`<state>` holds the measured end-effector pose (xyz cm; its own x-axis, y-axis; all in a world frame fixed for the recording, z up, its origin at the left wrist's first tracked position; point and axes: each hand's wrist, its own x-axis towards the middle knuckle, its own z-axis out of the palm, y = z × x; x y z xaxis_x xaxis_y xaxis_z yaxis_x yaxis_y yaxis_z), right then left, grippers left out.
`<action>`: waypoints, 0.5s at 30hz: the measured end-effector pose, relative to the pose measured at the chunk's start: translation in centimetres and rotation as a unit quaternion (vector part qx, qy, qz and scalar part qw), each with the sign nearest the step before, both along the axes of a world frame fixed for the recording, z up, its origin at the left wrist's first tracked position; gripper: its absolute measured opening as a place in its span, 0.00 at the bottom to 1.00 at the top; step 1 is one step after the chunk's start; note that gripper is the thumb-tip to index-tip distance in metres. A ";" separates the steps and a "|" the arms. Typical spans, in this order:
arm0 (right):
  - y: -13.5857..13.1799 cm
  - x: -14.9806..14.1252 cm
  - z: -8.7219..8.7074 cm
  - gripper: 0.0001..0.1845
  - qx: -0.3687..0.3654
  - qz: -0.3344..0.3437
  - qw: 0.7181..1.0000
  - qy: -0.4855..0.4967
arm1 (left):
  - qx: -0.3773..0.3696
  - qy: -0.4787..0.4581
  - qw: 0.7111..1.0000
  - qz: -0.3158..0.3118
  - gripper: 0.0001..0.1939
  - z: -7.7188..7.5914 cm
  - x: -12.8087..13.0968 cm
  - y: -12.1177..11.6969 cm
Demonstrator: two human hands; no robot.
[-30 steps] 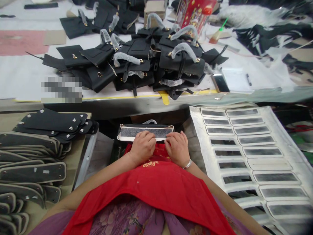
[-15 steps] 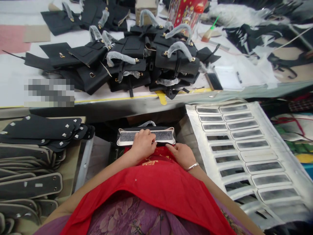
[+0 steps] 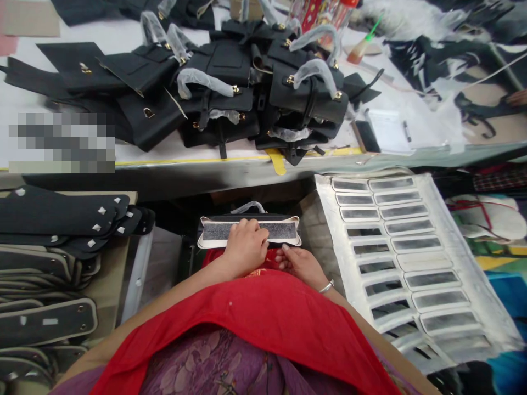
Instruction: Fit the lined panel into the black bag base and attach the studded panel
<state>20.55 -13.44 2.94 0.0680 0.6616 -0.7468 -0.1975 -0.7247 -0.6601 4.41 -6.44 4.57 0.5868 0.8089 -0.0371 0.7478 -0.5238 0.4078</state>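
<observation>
A black handbag (image 3: 269, 213) lies in front of my lap, its handle (image 3: 249, 207) wrapped in clear plastic on the far side. On its upward face is a white-edged panel (image 3: 209, 242) with a dark grey middle strip. My left hand (image 3: 246, 247) rests on the panel, fingers curled over it and the thumb at its near edge. Just right of it, my right hand (image 3: 301, 265) is closed at the bag's near right edge, thumb and forefinger close together. What the fingertips grip is partly hidden.
Several black handbags (image 3: 308, 101) are piled on the white table (image 3: 135, 155). To the right stands a sheet (image 3: 331, 225) holding rows of white-edged panels. Stacked black flap pieces (image 3: 61, 211) lie at left. A glue bottle (image 3: 360, 49), notebook (image 3: 387, 131) and dark phone-like object (image 3: 366, 136) lie beyond.
The camera view has shifted slightly. My left hand stays on the panel, having moved slightly right along it. My right hand's fingers have curled in more at the bag's near edge.
</observation>
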 end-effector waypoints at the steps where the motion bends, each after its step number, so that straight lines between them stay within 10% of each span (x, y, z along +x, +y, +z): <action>1: 0.1 -0.1 0.0 0.20 -0.009 -0.006 1.000 0.003 | 0.001 -0.001 1.000 -0.002 0.04 0.0 0.0 0.0; 15: 2.2 -1.1 0.7 0.16 -0.098 -0.053 0.994 0.018 | -0.021 0.023 0.999 -0.014 0.05 0.3 0.3 1.2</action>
